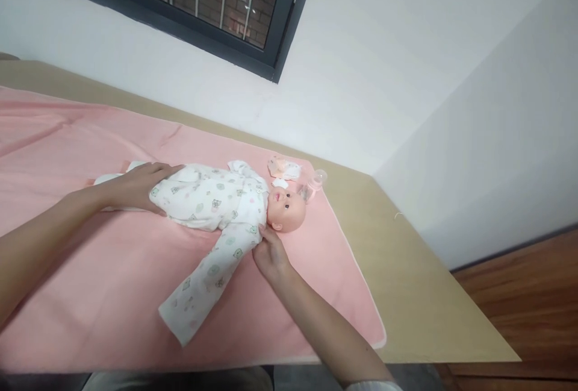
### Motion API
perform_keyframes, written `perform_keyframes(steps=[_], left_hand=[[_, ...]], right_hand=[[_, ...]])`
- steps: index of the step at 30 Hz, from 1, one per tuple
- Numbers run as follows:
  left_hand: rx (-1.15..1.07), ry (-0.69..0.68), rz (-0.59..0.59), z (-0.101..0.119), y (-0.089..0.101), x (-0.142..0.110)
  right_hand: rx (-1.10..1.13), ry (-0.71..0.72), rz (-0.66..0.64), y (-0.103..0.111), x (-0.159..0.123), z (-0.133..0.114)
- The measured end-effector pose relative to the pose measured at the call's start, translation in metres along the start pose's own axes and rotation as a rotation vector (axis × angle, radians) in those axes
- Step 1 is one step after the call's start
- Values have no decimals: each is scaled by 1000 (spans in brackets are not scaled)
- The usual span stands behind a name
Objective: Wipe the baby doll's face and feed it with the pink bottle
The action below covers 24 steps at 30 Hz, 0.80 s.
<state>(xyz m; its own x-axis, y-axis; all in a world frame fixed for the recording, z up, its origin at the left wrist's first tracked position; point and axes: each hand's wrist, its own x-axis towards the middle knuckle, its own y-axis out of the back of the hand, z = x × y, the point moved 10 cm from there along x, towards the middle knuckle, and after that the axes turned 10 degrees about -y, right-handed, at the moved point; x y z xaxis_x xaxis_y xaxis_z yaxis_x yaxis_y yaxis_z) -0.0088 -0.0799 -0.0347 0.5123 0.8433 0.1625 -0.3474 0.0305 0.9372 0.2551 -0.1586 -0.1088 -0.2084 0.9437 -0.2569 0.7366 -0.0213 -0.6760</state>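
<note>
A baby doll (pixel 285 210) lies on its back on a pink blanket (pixel 90 294), head to the right. It wears a white printed romper (pixel 212 198) with one long sleeve (pixel 203 285) stretched toward me. My left hand (pixel 139 187) rests flat on the romper's lower part, fingers stretched out. My right hand (pixel 270 255) pinches the romper fabric at the doll's shoulder, just below its head.
The blanket covers a tan table (pixel 419 294) that stands in a corner of white walls. Behind the doll's head lie a small folded cloth packet (pixel 284 169) and a clear pink baby bottle (pixel 313 184). A dark-framed window (pixel 280 35) is above; wooden floor (pixel 533 300) at right.
</note>
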Motion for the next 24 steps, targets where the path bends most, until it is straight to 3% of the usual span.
perform_keyframes(steps=[9,14,20,24], left_hand=[[-13,-36,26,-8,-4,3],[50,-62,-6,4,-1,4],[62,-56,-81,-9,-8,4],[71,-76,-98,-3,-4,3]], right_hand=[[20,-49,-40,0,0,1],[40,-71,-56,3,1,3],[65,-107,-62,7,2,4],[102,-109,-55,9,0,2]])
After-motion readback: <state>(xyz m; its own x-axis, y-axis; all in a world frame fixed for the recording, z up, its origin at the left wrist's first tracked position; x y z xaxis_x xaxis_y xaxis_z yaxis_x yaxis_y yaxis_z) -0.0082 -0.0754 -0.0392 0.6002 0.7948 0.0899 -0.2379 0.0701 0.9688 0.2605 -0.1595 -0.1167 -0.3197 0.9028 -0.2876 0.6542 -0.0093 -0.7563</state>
